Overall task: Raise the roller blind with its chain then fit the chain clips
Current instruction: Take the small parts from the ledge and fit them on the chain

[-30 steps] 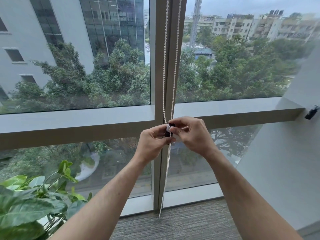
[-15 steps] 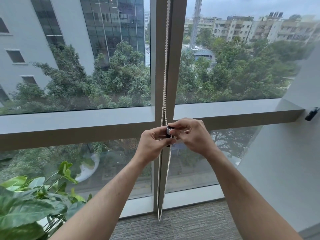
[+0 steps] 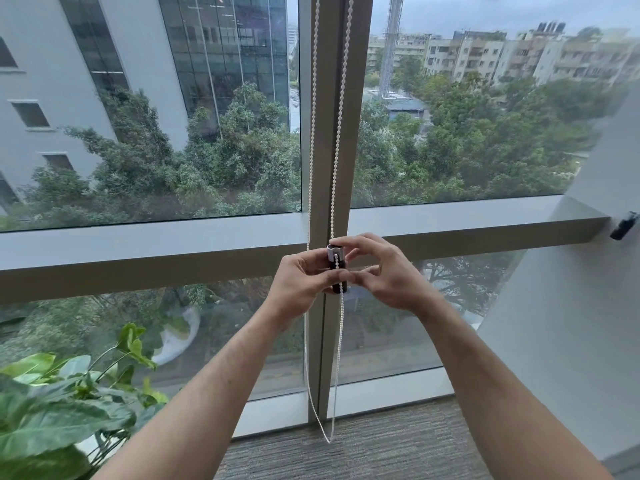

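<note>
A white bead chain [image 3: 341,109] hangs in two strands down the grey window mullion [image 3: 355,150] and loops just above the floor. At the height of the horizontal frame, a small dark chain clip [image 3: 336,263] with a white top sits on the right strand. My left hand [image 3: 301,282] grips the clip from the left, thumb across its lower part. My right hand [image 3: 388,271] pinches the clip from the right with curled fingertips. The roller blind itself is out of view above.
A leafy green plant [image 3: 59,407] stands at the lower left. A grey wall [image 3: 571,323] runs along the right with a small black fitting [image 3: 623,226] on it. Grey carpet [image 3: 363,452] covers the floor under the window.
The two chain strands have spread apart, the left one swinging left. The clip now shows more plainly between my fingers, and both hands have stayed at the same height.
</note>
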